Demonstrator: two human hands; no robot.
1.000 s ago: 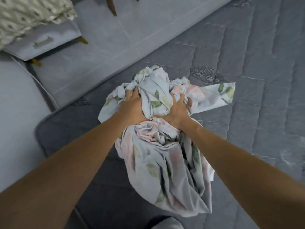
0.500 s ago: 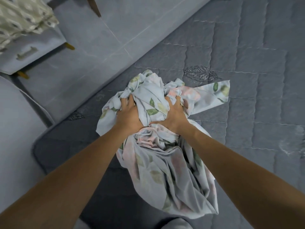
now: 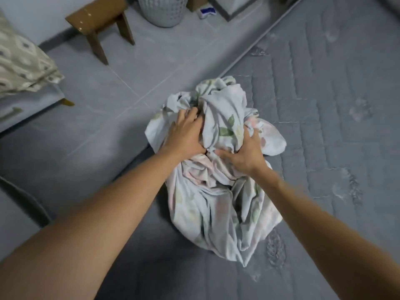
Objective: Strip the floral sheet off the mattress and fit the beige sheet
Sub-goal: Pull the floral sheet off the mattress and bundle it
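The floral sheet [image 3: 218, 200] is bunched into a crumpled bundle, pale with green leaves and pink blooms. It hangs over the left edge of the bare grey quilted mattress [image 3: 324, 105]. My left hand [image 3: 184, 135] grips the bundle's upper left folds, fingers dug into the cloth. On the bundle's right side my right hand [image 3: 243, 153] clutches a fold, fingers curled. No beige sheet is in view.
Grey tiled floor [image 3: 108, 94] lies left of the mattress. A brown stool [image 3: 99, 20] and a white laundry basket [image 3: 162, 9] stand at the far side. A patterned cushion [image 3: 21, 68] rests on a grey drawer unit at the left.
Both hands have carried the bundle left toward the mattress edge and gathered the loose right flap in. My view has lifted, bringing the stool and basket into sight.
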